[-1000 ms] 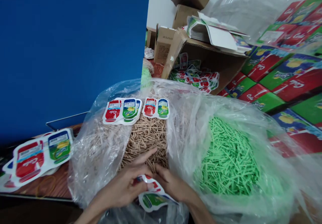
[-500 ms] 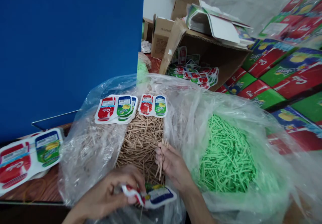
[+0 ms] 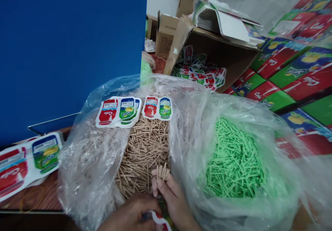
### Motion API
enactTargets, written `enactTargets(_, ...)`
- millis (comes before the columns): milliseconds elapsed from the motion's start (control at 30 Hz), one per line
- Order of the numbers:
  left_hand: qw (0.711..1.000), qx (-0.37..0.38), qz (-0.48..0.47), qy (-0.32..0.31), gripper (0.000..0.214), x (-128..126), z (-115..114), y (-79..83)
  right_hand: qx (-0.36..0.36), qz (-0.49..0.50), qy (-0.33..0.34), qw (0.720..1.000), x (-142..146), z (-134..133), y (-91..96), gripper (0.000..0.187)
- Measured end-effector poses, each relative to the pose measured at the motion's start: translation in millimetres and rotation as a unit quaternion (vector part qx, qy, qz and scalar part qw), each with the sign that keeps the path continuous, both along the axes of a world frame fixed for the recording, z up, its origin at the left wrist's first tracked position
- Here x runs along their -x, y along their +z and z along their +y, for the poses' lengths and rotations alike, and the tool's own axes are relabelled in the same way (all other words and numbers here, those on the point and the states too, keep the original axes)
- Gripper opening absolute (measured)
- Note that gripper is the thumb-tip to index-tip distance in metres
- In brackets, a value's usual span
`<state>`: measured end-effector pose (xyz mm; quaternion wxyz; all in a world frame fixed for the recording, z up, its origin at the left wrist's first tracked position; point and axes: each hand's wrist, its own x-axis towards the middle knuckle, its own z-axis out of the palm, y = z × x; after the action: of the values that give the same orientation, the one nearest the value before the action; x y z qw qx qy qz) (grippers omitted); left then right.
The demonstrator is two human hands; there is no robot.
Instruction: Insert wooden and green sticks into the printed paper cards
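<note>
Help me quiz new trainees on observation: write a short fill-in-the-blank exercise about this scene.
The stick bunch in the right grip is coloured ____, unlike the green sticks farther right.
On the flat cards near the middle, the red part carries the word ____.
The large plain panel at the left is coloured ____.

Missing words: brown; Cola; blue.

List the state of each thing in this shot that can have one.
Right hand: closed around a brown-stick bundle
Left hand: curled on a printed packet, partly out of frame
Brown-stick bag: open
Green-stick bag: open
Cola-Sprite packets: two groups, printed side up
Cardboard box: open
Cola-Sprite cartons: stacked
</note>
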<state>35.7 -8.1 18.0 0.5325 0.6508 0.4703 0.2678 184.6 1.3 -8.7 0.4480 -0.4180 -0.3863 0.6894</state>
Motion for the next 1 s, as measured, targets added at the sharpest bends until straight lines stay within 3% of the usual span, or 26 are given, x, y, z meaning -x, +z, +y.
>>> enactTargets(67,0.999,0.03,0.018,-0.038,0.013,6.4,0.7,0.0,-0.053,-0.082,0.01,0.995,-10.0,-0.2,-2.9,0.041)
enactTargets(100,0.999,0.043,0.017,-0.029,0.014,10.2,1.1,-0.9,-0.072,-0.111,0.013,0.991,-15.4,-0.2,-4.7,0.042)
enactTargets(267,0.982,0.079,-0.065,0.156,0.019,35.3,2.4,-11.8,-0.12,-0.178,0.017,0.976,-35.5,-2.9,-13.6,0.04)
enactTargets(500,0.917,0.213,-0.153,0.301,0.039,64.2,18.7,-17.7,-0.164,-0.183,-0.013,0.969,-37.1,-7.5,-20.1,0.033)
enactTargets(567,0.899,0.227,-0.163,0.337,0.042,62.1,21.7,-17.0,-0.17,-0.18,-0.018,0.969,-36.6,-8.1,-22.1,0.032)
enactTargets(700,0.894,0.231,-0.191,0.332,0.042,46.2,22.2,-16.8,-0.179,-0.173,-0.029,0.968,-36.9,-9.8,-24.9,0.033)
enactTargets(833,0.875,0.227,-0.216,0.369,0.044,29.2,23.0,-15.7,-0.178,-0.179,-0.033,0.967,-38.1,-11.2,-24.4,0.033)
enactTargets(1000,0.859,0.246,-0.237,0.381,0.05,22.4,24.8,-11.4,-0.162,-0.184,-0.043,0.969,-37.8,-11.2,-21.6,0.035)
